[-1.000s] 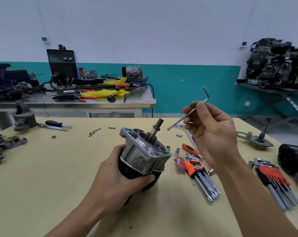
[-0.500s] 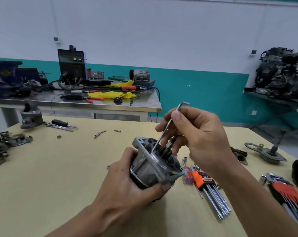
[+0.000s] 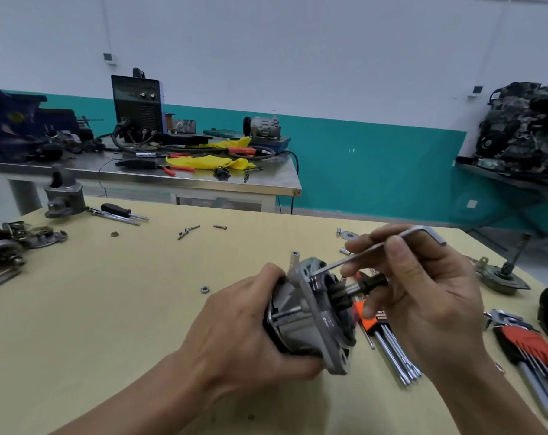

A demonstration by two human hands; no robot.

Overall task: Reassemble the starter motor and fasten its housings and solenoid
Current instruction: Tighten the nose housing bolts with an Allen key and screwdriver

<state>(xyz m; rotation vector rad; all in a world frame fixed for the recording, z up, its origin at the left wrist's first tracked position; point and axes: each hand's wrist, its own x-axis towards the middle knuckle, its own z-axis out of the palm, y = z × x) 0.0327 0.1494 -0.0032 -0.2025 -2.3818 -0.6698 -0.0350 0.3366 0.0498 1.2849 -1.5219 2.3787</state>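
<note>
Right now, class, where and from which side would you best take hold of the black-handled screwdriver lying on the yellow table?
Take the screwdriver by its thick black handle, coming from above, fingers across it. It lies flat, its thin shaft offers little hold, and a chrome tool lies close along its near side.

The motor is lying tilted on its side, with the left hand gripping its rear end. Its grey ribbed housing and holed flange are facing right, and the dark pinion and shaft are sticking out rightward. The silver L-shaped hex key is slanting down-left, its long tip sitting at the flange's upper edge and its short bend at the upper right. The right hand is pinching it.
</note>
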